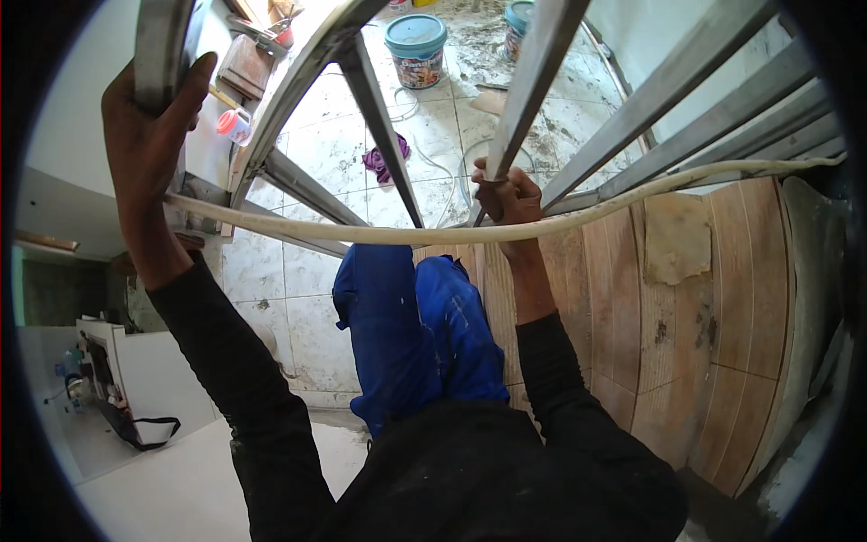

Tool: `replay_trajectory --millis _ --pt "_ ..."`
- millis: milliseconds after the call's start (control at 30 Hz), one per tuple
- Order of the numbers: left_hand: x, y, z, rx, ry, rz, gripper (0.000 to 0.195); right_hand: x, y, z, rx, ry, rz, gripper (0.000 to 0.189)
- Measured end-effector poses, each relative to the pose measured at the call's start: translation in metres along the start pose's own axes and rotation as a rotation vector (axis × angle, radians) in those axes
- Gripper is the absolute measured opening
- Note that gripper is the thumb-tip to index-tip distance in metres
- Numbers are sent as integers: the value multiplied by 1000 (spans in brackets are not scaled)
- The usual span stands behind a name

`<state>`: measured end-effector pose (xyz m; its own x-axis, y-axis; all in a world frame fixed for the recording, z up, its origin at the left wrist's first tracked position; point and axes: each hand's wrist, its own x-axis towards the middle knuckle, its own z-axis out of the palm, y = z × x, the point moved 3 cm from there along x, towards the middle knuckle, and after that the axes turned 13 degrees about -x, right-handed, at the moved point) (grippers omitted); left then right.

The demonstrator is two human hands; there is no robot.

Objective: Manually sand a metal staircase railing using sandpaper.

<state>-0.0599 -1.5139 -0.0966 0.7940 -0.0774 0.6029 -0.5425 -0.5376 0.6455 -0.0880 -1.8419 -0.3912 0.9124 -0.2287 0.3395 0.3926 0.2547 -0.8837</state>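
My left hand (152, 129) is raised at the upper left, wrapped around a square metal post (161, 57) with the thumb along its side. Lower and to the right, my right hand (508, 193) grips a metal baluster (535, 88) of the railing. A curved metal rail (298, 95) and a slanted bar (379, 129) stand between my hands. Across the picture, in front of my right wrist, runs a pale cable or hose (440, 235). It passes close to my left wrist as well. My legs in blue trousers (393, 325) are below it.
Wood-look tiled stairs (677, 339) descend or climb at the right. Beyond the railing, the dirty white tile floor (325, 135) holds a lidded bucket (416, 54), a second bucket (518, 27), a purple cloth (386, 159) and a pink-lidded jug (234, 127). Brown tiles (247, 68) are stacked nearby.
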Motion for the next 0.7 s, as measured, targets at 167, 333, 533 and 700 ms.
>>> replay_trajectory --millis 167,333,533,700 --pt "1 -11 -5 26 -42 32 30 34 -58 9 -131 -73 77 51" --pt "3 -21 -18 10 -10 5 30 47 -62 19 134 -142 -50 34" --pt "5 2 5 81 43 -36 39 5 7 -17 197 -30 92 27" --pt "-3 12 10 162 59 -87 57 48 -74 19 106 -165 -85 35"
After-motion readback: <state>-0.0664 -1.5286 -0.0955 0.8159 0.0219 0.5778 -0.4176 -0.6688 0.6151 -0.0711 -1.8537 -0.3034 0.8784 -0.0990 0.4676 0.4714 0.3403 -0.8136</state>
